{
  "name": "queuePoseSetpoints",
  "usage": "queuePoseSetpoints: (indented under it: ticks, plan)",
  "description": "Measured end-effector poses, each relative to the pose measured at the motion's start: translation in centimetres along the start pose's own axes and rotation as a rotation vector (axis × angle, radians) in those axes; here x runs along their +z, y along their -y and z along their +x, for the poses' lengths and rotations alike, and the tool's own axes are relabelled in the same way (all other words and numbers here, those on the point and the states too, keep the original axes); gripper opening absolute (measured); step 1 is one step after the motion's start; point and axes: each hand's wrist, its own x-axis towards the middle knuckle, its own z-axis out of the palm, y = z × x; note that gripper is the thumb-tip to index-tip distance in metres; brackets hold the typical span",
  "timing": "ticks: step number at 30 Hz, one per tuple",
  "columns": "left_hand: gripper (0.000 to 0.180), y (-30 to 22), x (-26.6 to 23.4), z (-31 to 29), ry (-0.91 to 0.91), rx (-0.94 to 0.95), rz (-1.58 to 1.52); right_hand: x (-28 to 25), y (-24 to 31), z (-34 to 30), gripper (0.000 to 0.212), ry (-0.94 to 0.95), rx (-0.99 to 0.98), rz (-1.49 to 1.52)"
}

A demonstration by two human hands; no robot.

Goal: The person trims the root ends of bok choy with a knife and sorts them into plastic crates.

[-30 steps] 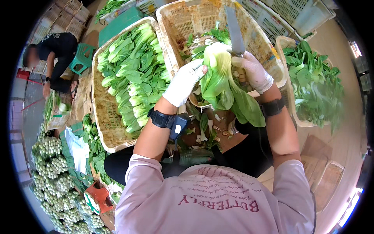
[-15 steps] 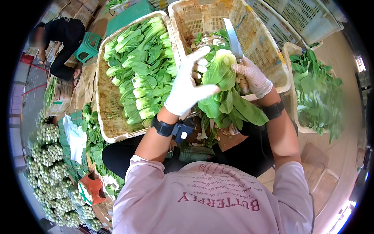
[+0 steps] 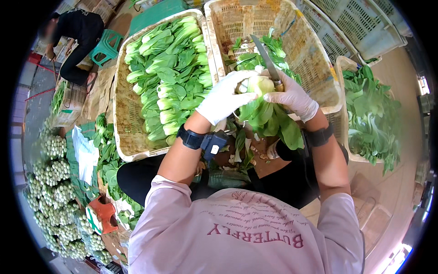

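Note:
In front of me a head of bok choy (image 3: pixel 261 86) is held with its pale stem end up and its green leaves hanging down. My left hand (image 3: pixel 226 97), in a white glove, has its fingers round the stem's left side. My right hand (image 3: pixel 294 99), gloved too, grips the wooden handle of a knife (image 3: pixel 266 57) whose blade points up and away to the left. The right thumb rests against the bok choy. Behind both hands stands a stained crate (image 3: pixel 315 55) with loose leaves and cut pieces in it.
A crate (image 3: pixel 119 100) on the left bears rows of bok choy (image 3: pixel 169 77). Another crate at right holds loose leafy greens (image 3: pixel 369 114). Heaped bundles (image 3: pixel 54 192) and an orange stool (image 3: pixel 104 214) lie at lower left. Another person (image 3: pixel 80 39) bends near a green stool (image 3: pixel 106 48).
The left hand has closed in from beside the bok choy onto its stem. The bok choy has dropped slightly toward me, and the knife blade has tilted further left.

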Motion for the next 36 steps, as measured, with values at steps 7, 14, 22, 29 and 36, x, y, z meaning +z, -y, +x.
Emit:
queuePoseSetpoints:
  ticks: [7,14,22,29,36]
  plan:
    - [0.021,0.8,-1.3,0.6,0.036,-0.122,-0.15,1.0,1.5,-1.1,0.062,0.075,0.081,-0.063]
    - [0.083,5.3,-1.8,2.1,-0.07,-0.131,-0.195,1.0,1.2,-0.6,0.064,-0.039,-0.034,0.556]
    - [0.063,1.7,4.7,-1.2,-0.034,-0.351,-1.601,-0.2,0.3,3.3,0.029,-0.459,-0.385,-0.317]
    - [0.055,2.0,2.2,-2.7,-0.544,-0.345,-1.404,-1.0,2.1,1.3,0.025,-0.536,-0.124,-0.167]
    - [0.054,1.7,4.0,-2.2,-0.619,-0.433,-1.267,7.0,1.5,1.1,0.027,-0.386,-0.646,-0.891]
